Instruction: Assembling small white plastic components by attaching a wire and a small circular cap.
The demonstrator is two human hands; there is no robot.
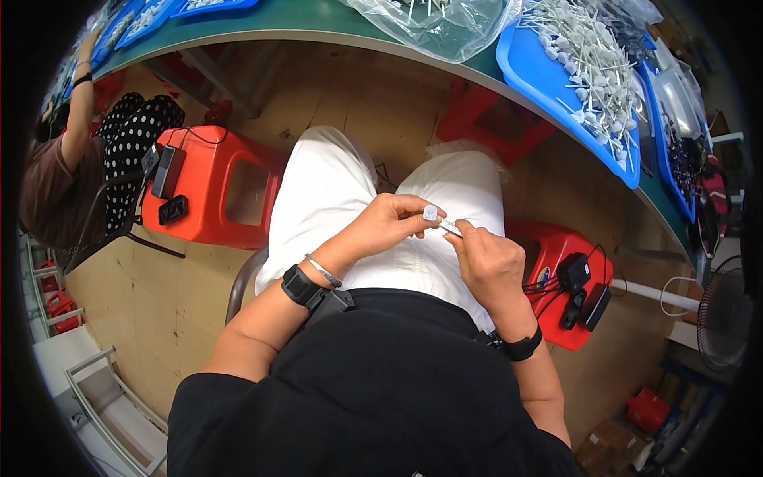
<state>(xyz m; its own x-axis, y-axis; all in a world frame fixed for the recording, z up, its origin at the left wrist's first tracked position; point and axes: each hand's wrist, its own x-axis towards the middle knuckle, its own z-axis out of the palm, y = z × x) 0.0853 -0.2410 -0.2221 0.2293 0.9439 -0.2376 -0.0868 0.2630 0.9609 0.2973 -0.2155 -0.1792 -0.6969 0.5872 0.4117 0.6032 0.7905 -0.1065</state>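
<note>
Over my lap, my left hand is closed in a pinch on a small white piece with a flat, rounded head. My right hand meets it from the right, thumb and fingers pinched on a slim pale stick. The stick's far end reaches the white piece at my left fingertips. Whether the stick is a separate tool or the stem of that piece, I cannot tell. Beyond my knees, a blue tray on the green table holds a heap of similar white stemmed pieces.
A clear plastic bag lies on the green table. Red stools stand at my left and right, with black devices and cables on them. Another person sits at the far left. A fan stands at the right.
</note>
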